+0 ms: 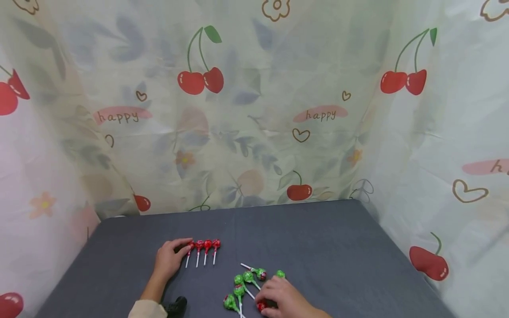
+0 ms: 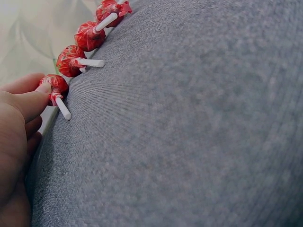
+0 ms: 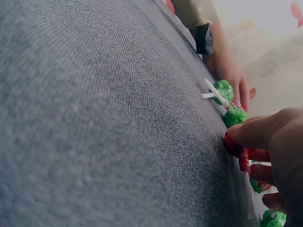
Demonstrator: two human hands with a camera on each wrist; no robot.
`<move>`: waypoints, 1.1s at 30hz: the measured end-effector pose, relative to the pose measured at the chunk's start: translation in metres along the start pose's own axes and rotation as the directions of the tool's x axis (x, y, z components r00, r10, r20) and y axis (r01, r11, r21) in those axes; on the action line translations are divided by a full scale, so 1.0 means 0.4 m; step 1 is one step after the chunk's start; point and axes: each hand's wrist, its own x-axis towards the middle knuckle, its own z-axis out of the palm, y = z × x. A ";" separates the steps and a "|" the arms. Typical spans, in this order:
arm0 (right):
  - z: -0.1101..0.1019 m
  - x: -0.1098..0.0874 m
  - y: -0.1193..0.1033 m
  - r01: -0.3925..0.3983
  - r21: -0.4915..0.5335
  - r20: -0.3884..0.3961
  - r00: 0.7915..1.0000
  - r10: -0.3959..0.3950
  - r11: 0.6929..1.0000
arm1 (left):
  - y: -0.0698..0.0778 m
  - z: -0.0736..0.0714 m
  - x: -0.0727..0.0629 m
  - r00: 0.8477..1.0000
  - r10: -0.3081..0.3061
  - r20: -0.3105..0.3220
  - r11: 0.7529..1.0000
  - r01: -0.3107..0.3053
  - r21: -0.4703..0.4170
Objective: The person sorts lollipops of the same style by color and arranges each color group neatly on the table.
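My left hand [image 1: 169, 259] pinches the head of a red-wrapped lollipop [image 2: 57, 84] between thumb and fingers. That lollipop is the leftmost of a row of several red lollipops [image 1: 207, 245], their white sticks pointing toward me. At the front of the table my right hand [image 1: 284, 293] grips another red lollipop [image 1: 260, 305] by its head; its white stick shows below the fingers in the right wrist view. Several green-wrapped lollipops [image 1: 239, 290] lie loosely to the left of this hand, some with sticks crossing. One more green lollipop [image 1: 280, 274] shows just beyond the right hand.
Dark grey cloth covers the table [image 1: 326, 247]. A pale curtain [image 1: 246, 110] printed with cherries hangs behind it and along both sides. Near the left forearm, a black object [image 1: 177, 305] is partly in view at the front.
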 end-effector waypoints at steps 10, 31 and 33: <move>0.002 -0.007 -0.001 -0.005 0.055 0.015 1.000 0.004 0.998 | 0.007 -0.003 -0.002 1.000 -0.005 -0.004 1.000 0.005 -0.004; -0.005 -0.011 -0.003 -0.071 0.224 0.075 0.996 0.056 0.972 | 0.006 0.000 -0.006 1.000 -0.017 -0.003 1.000 0.017 -0.010; -0.007 -0.010 -0.004 -0.081 0.243 0.078 0.995 0.064 0.967 | 0.007 0.000 -0.006 1.000 -0.022 -0.002 1.000 0.022 -0.012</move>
